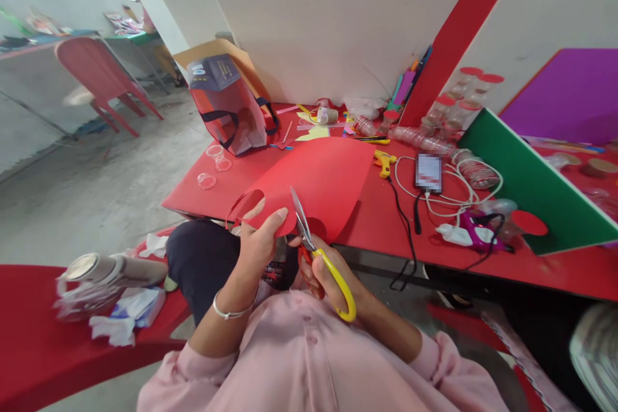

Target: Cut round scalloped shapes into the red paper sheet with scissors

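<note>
A large sheet of red paper (318,174) rests partly on the red table and hangs over its front edge towards my lap. My left hand (258,241) grips the sheet near its lower left, thumb on top, beside a curved cut-out. In my right hand (328,267) are scissors (309,235) with one yellow and one red handle. Their blades are spread and point up and away, at the paper's lower edge. One blade lies over the sheet; the other is mostly hidden.
A yellow glue gun (385,163) and a phone (429,172) with a white cable lie to the right. Plastic jars (454,112) stand behind them, near a green board (535,187). At the back left is a bag (232,106). A flask (91,267) lies on a red chair.
</note>
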Demonstrator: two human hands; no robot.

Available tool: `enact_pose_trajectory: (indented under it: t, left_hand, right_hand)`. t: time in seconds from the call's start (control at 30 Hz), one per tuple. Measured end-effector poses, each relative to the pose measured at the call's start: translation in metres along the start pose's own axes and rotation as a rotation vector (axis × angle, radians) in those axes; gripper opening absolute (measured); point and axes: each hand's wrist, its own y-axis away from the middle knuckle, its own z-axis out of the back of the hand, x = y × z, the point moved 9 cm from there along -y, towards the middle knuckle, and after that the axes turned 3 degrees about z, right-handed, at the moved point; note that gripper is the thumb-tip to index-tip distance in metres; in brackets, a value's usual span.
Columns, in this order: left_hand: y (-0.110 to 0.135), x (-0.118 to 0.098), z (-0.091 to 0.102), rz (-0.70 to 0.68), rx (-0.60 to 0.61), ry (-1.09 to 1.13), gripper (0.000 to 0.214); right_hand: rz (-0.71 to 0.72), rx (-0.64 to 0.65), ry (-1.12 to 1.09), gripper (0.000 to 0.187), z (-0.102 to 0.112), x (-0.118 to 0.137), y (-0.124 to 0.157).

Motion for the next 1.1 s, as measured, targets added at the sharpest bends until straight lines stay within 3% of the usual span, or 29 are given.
enact_pose_trajectory:
  t: [0.43,0.63,0.73,1.1]
  left_hand:
    - [0.001,0.001,0.001,0.028,-0.018,0.004,0.033]
    - [0.025,0.024,0.003,0.092,-0.262,0.111,0.049]
    - [0.032,0.028,0.003,0.080,-0.315,0.057,0.058]
    - [0.024,0.024,0.004,0.056,-0.190,-0.111,0.061]
  right_hand:
    - [-0.008,0.050,-0.037,0.076,-0.005,0.007,0.000]
    - [0.031,-0.001,-0.074,0.078,-0.015,0.007,-0.007]
    - [0.068,-0.016,-0.005,0.076,-0.017,0.013,-0.010]
    - [0.055,0.026,-0.028,0.065,-0.019,0.005,-0.007]
